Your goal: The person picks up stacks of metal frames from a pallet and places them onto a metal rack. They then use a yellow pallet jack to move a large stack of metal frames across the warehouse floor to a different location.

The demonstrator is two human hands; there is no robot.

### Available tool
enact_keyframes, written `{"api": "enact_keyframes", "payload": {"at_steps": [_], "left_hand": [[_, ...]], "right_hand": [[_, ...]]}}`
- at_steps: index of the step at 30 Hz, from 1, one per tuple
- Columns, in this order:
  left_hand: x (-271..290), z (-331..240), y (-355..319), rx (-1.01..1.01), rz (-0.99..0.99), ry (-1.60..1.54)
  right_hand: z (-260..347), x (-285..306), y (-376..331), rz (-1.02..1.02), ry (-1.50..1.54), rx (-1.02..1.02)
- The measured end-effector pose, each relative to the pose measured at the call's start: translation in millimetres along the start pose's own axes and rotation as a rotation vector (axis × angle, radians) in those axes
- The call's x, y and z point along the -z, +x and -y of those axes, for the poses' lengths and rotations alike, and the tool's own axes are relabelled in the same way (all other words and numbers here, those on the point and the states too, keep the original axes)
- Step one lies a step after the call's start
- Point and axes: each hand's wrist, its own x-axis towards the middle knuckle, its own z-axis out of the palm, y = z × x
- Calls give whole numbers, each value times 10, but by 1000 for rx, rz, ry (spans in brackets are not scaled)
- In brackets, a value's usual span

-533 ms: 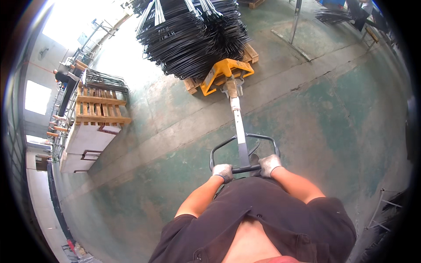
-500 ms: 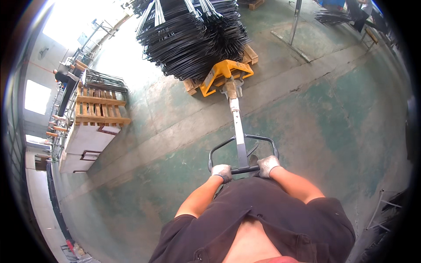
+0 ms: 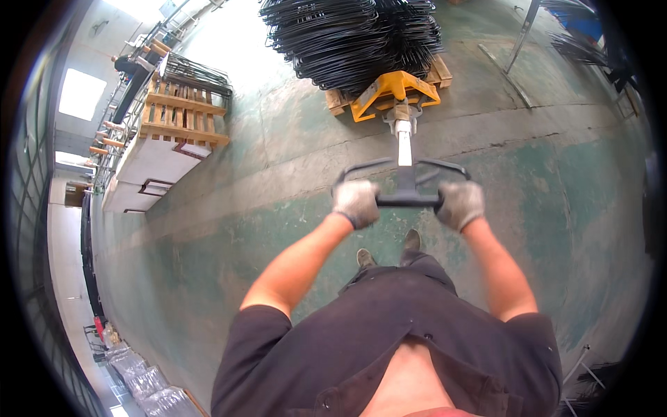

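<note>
Both my hands wear whitish knit gloves and grip the dark crossbar of a pallet jack's handle (image 3: 406, 200). My left hand (image 3: 356, 203) is wrapped round the bar's left end, my right hand (image 3: 460, 204) round its right end. From the bar a pale shaft runs away from me to the yellow pallet jack body (image 3: 396, 87). That body stands at a wooden pallet (image 3: 337, 102). Heaped on the pallet is a tall load of bent black metal rods (image 3: 340, 45). The jack's forks are hidden beneath the load.
At left, a wooden pallet (image 3: 182, 115) with wire frames lies on white boxes (image 3: 156, 170). A metal post with a floor bar (image 3: 511, 76) stands at far right. More black rods (image 3: 577, 48) are beyond it. Plastic-wrapped bundles (image 3: 149, 382) lie at lower left.
The handle has risen away from my body, and my arms are stretched further out with it. My shoes now show below the bar. The view has shifted, so the load sits further right.
</note>
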Motion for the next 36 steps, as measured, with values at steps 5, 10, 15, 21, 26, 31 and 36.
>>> {"api": "enact_keyframes", "payload": {"at_steps": [5,10,15,21,26,31,36], "left_hand": [[-1731,-53,-257,25,429,-53],[-1269,107,-522,-21,323,-102],[298,268,56,-27,-276,-21],[132,198,65,-18,-126,7],[-1603,147,-506,26,329,-63],[-1790,475,-539,-42,500,-113],[-73,464,-239,-30,-54,-38]], "right_hand": [[96,-1532,-529,441,-58,73],[236,-839,-404,694,33,117],[161,582,353,112,-42,59],[156,163,145,-51,3,9],[401,-1515,-526,374,-106,45],[674,-1315,-509,697,32,72],[456,278,282,374,-106,135]]}}
